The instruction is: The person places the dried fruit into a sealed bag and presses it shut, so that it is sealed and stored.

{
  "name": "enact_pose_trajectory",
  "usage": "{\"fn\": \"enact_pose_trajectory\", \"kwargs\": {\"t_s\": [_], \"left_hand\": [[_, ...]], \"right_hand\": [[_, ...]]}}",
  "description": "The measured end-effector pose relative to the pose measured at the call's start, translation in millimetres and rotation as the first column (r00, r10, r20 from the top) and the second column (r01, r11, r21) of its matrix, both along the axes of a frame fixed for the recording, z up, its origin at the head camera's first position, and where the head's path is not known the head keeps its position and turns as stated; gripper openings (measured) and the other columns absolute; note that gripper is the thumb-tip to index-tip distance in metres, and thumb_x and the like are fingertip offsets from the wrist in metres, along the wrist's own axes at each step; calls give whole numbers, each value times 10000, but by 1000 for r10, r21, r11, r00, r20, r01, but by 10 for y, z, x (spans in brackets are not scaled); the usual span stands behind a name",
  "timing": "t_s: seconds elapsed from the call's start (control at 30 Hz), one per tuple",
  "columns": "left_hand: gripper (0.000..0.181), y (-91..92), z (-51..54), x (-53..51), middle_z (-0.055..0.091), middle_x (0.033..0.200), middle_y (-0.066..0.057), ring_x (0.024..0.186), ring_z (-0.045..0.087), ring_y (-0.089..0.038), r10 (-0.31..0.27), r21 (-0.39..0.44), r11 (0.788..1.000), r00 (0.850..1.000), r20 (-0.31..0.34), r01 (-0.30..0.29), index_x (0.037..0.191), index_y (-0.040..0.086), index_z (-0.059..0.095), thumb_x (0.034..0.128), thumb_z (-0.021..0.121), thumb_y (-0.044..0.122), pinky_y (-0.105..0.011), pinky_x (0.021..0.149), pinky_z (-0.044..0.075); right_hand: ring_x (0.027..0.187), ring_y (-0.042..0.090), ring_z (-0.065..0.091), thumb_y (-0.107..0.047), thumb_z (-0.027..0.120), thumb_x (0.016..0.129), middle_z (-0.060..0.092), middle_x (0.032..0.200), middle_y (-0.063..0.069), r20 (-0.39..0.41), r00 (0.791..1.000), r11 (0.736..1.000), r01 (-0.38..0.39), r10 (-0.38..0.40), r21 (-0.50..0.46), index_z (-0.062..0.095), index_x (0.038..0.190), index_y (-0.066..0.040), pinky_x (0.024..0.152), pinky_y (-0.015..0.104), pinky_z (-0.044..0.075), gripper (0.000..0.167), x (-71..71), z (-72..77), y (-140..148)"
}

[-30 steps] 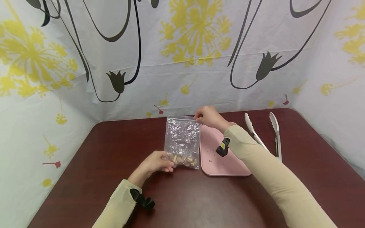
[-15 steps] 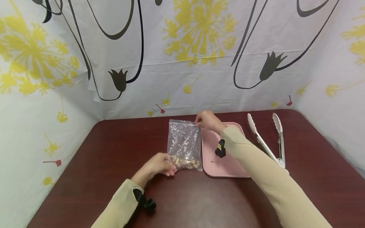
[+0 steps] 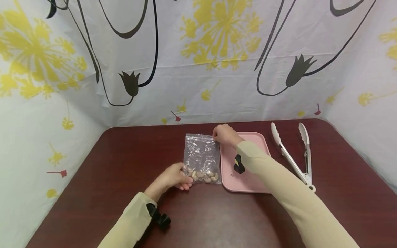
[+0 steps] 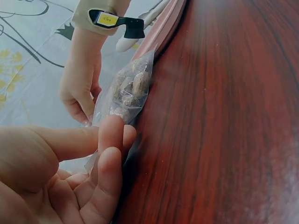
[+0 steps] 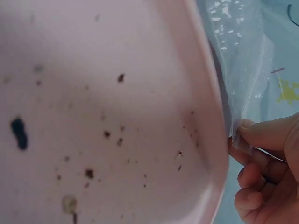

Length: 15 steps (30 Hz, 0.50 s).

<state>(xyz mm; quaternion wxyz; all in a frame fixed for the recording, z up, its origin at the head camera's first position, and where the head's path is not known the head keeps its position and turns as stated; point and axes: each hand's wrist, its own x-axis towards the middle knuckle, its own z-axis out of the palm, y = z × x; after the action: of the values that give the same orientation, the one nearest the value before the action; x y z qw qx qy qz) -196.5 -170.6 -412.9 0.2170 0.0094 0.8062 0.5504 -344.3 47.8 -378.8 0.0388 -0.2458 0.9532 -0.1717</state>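
A clear zip-top plastic bag (image 3: 202, 155) lies about flat beside the pink tray, its top toward the back. Small tan-brown lumps (image 3: 204, 176) are gathered along its bottom; their exact kind cannot be told. My left hand (image 3: 173, 176) pinches the lower left corner of the bag between thumb and fingers. In the left wrist view, the lumps (image 4: 133, 86) bulge just beyond the fingertips. At the upper right corner, my right hand (image 3: 227, 135) pinches the bag's edge by the zip strip. The right wrist view shows thumb and forefinger on that corner (image 5: 244, 140).
The pink tray (image 3: 229, 184) stands right of the bag, under my right forearm, with dark specks (image 5: 88, 173) scattered on it. Metal tongs (image 3: 305, 177) with white tips lie spread farther right. A patterned white cloth (image 3: 198, 62) hangs behind the dark red table (image 3: 139, 144).
The bag's top edge and my right hand have come down and a little nearer. My left hand stays at the lower corner. The whole view has shifted slightly.
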Motion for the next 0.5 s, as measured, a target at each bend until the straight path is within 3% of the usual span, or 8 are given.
{"fn": "enact_pose_trajectory", "kwargs": {"t_s": [0.23,0.5], "left_hand": [[310,5,9,11,631,568,-68,432,575,-101,31,-131,991,999,-20,-33,935,-4,478,802,749,63,-232,417,472],[367,-2,56,16,614,517,-52,391,539,-92,38,-301,952,997,-61,-55,882,34,480,778,796,189,-229,396,441]], "right_hand": [[610,120,510,-69,635,881,669,803,56,39,999,999,-3,1,53,709,806,-66,619,276,438,104,-4,-59,-45],[745,182,624,-99,684,857,699,932,75,38,999,996,12,-16,90,721,891,-82,680,324,509,53,-58,-138,-85]]}}
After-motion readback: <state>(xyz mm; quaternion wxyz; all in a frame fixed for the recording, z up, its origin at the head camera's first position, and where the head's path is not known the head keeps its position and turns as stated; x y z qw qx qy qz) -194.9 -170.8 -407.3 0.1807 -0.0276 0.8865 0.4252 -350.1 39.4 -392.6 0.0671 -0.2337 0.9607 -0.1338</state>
